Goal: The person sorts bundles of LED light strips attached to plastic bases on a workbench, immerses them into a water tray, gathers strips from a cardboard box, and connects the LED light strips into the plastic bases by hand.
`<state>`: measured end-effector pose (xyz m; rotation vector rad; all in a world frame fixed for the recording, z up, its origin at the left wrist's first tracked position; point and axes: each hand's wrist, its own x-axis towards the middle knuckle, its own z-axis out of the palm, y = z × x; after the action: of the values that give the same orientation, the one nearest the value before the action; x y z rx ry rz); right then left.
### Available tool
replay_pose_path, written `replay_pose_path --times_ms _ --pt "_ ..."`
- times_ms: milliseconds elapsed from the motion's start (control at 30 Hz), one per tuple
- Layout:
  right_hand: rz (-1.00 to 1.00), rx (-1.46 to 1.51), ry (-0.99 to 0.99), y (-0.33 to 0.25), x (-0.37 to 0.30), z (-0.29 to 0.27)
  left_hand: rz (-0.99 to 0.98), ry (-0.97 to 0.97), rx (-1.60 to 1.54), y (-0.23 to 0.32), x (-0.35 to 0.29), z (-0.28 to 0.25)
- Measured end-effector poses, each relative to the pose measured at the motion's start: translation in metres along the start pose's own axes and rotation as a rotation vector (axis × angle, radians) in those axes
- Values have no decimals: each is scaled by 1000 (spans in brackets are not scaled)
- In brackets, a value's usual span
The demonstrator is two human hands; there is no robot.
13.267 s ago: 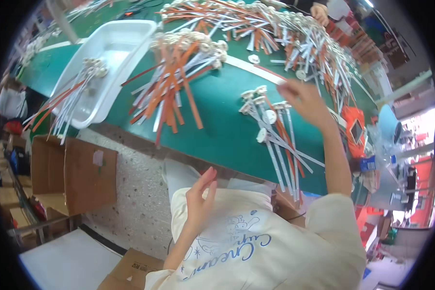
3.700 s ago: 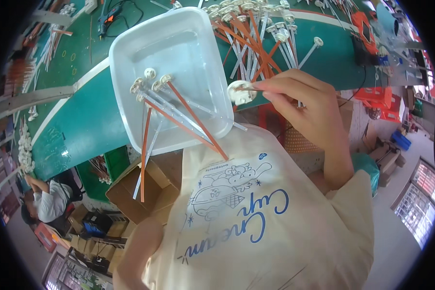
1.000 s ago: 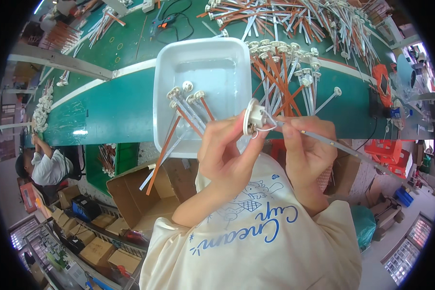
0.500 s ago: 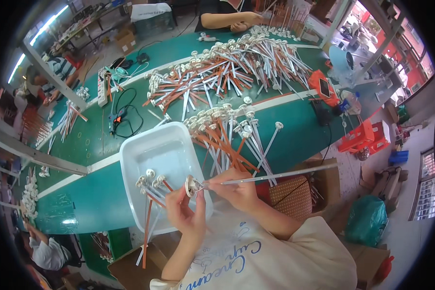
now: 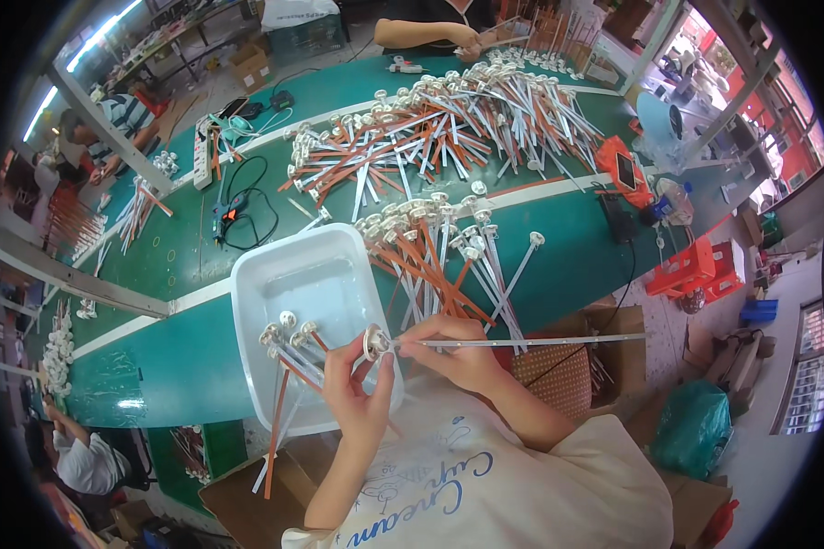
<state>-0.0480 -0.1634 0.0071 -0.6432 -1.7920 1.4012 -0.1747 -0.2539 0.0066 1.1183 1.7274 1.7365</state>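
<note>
Two hands are at work near the lower middle of the frame, where a few seconds ago the right hand [image 5: 453,355] alone held up the white disc [image 5: 375,342] and the left hand [image 5: 357,389] was low by the shirt. Since half a second ago the pale strip [image 5: 558,341] has swung from a rightward upslope to nearly level, while both grips look much the same; I judge the work is centred on the junction of disc and strip, though whether that join is finished cannot be told. The left hand is curled, its thumb and fingers grasping the disc, which stands tilted. The right hand is pinched shut around the strip's near end, close beside the disc, and the strip's far end juts free toward the right. Just behind the left hand sits the white tray [image 5: 316,295], with a few disc-headed strips [image 5: 280,425] hanging over its near edge; beyond it, a larger bundle [image 5: 421,261] lies on the green counter [image 5: 197,375].
</note>
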Motion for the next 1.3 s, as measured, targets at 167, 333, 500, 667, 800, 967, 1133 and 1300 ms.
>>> replay_pose_path --times_ms 167,333,500,667,800,967,1133,1300 --pt "66 79 -13 -3 0 -4 -11 -112 72 5 1 -1" --pt "276 91 -45 22 1 -39 47 -292 384 -2 2 -26" --pt "159 -437 -14 99 18 -104 -121 -188 499 -37 -20 -99" --pt "11 -720 -122 162 39 -145 -288 104 627 -59 -47 -158" --pt "-13 -1001 -330 192 56 -147 -334 211 592 -77 -72 -173" --pt "113 -1007 -431 227 61 -154 -391 148 706 -82 -90 -177" --pt "184 -967 -374 217 62 -161 -351 79 888 -97 -96 -184" --pt "184 -892 -284 221 55 -164 -341 103 1098 -103 -87 -192"
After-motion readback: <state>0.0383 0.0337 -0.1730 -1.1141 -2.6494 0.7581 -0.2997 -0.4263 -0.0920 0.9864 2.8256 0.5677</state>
